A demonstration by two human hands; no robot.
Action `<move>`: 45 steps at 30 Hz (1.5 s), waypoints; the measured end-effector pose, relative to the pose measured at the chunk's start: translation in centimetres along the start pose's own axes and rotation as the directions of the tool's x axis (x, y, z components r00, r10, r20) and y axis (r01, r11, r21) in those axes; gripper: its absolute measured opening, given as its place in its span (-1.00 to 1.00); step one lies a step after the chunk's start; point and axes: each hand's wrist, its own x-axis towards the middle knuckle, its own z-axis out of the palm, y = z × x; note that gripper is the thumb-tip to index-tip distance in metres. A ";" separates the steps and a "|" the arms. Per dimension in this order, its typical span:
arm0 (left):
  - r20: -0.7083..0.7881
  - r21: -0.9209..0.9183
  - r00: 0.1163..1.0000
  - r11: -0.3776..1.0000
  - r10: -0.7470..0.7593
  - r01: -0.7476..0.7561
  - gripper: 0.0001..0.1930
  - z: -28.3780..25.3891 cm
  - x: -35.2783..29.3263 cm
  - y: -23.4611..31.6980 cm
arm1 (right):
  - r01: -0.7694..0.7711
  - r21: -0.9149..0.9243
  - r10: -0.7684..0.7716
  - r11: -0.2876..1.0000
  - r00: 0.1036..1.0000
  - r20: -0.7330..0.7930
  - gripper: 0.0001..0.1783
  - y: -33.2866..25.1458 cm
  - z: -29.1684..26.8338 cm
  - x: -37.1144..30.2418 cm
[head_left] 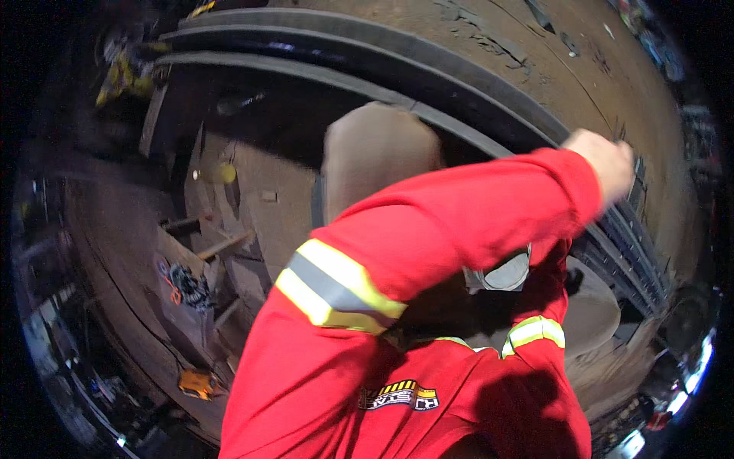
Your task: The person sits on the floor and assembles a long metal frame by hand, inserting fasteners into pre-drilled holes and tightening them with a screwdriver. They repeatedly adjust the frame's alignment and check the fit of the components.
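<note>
My left arm, in a red sleeve with a yellow and silver reflective band, reaches across to the right. At its end my left hand (604,164) is closed and slightly blurred, over the far right part of the long curved-looking metal beam (459,84). A thin dark piece (639,172) shows at its fingers; I cannot make out whether it is held. My right arm (547,306) goes up behind the left sleeve, which hides my right hand. Below that sleeve lies a pale, round-edged thing (508,273) of unclear kind.
My knees in beige trousers (378,153) are bent close to the beam. On the left stand an open wooden box frame (202,245), a dark coiled cord (187,287) and an orange tool or case (197,384). A yellow round object (226,173) lies on the brown ground.
</note>
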 end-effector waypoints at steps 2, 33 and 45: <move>0.100 0.112 0.995 0.994 0.001 -0.013 -0.81 -1.8 -2.7 -3.7 | 0.028 0.054 -0.031 0.998 0.998 0.055 -0.63 -1.1 1.0 0.3; -0.385 0.269 0.902 0.911 -0.194 0.311 -0.92 2.6 -9.5 -21.8 | -0.037 0.455 -0.059 0.890 0.979 0.195 -0.74 0.3 0.4 0.8; -0.606 -0.238 0.627 0.864 -0.488 0.443 -0.75 5.1 -8.4 -22.3 | -0.089 0.528 -0.129 0.845 0.923 0.363 -0.66 0.6 -1.0 1.8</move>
